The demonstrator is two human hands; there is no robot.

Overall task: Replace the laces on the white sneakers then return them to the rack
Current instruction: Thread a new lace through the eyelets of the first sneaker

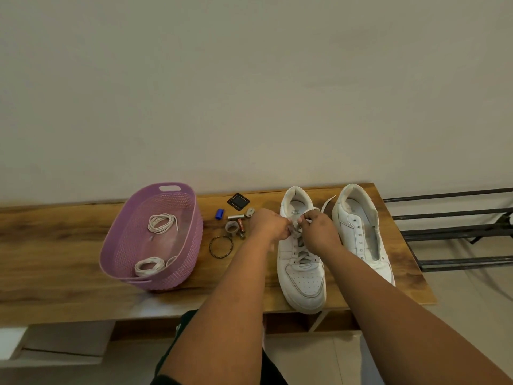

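Two white sneakers stand side by side on the wooden table [69,245], toes toward me. The left sneaker [304,282] carries a grey-white lace [301,254] through its eyelets. My left hand [270,225] and my right hand [319,230] meet over its upper eyelets, each pinching a part of that lace near the tongue. One lace end [329,202] sticks up between the shoes. The right sneaker [361,232] has empty eyelets and no lace.
A purple plastic basket [155,276] on the left holds two coiled white laces [162,223] [148,268]. Small items lie between basket and shoes: a bangle [220,246], batteries [241,226], a blue cap [219,213], a black square [238,201]. A black metal rack [455,232] stands right of the table.
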